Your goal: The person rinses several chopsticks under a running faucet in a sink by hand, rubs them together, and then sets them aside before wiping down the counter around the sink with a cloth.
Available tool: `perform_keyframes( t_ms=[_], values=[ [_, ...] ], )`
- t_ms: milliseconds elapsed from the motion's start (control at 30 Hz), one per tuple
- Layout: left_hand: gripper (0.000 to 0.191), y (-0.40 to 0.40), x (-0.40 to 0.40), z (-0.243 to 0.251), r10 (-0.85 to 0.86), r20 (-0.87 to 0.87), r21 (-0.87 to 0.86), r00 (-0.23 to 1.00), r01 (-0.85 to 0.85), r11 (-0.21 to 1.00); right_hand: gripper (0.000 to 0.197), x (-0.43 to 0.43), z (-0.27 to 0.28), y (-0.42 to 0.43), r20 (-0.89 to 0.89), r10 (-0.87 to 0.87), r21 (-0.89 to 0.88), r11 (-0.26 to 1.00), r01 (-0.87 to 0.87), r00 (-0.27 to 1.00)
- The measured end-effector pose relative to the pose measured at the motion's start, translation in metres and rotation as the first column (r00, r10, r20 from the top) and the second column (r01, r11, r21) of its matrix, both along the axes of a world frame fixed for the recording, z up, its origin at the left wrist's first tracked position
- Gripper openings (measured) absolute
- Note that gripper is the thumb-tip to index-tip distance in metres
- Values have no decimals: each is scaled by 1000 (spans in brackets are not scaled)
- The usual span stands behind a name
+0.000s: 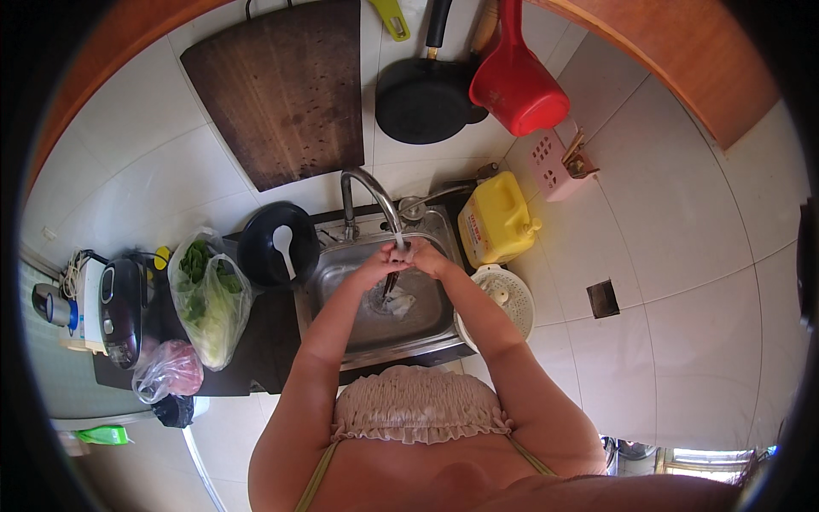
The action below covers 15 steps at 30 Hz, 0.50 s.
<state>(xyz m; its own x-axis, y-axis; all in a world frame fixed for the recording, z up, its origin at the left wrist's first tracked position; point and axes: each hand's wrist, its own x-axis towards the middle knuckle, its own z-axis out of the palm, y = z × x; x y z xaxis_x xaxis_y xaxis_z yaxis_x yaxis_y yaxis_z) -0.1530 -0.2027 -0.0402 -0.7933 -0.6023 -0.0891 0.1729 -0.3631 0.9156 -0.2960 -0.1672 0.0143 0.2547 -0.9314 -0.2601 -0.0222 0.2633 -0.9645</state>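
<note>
Water runs from the curved metal faucet (377, 185) onto my two hands, which meet just under its spout over the steel sink (419, 326). My left hand (377, 265) and my right hand (425, 257) touch each other around something dark and slender (391, 281) that hangs below them; what it is cannot be made out, nor which hand grips it. A whitish, crumpled thing (400, 303) lies wet in the sink basin beneath. A black bowl (256, 256) with a white rice paddle (283, 246) stands left of the sink.
Right of the sink are a yellow jug (496, 221) and a white colander (521, 297). Bagged leafy greens (211, 307), a rice cooker (121, 313) and a pink-filled bag (173, 371) sit left. A wooden cutting board (288, 96), black pan (422, 102) and red dipper (521, 86) hang behind.
</note>
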Motion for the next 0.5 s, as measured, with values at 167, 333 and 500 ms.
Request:
perform_keyframes(
  t_ms=[167,333,500],
  values=[
    [35,10,-6,10,4,-37,-90,999,-7,996,31,-6,4,7,-77,-44,20,999,45,996],
    [22,12,-3,-9,88,67,-107,994,-80,991,30,0,0,1,31,-47,-32,998,48,998],
    [25,19,-9,-8,293,31,-123,956,-287,950,31,3,-16,6,22,-152,-226,962,153,988]
  ],
)
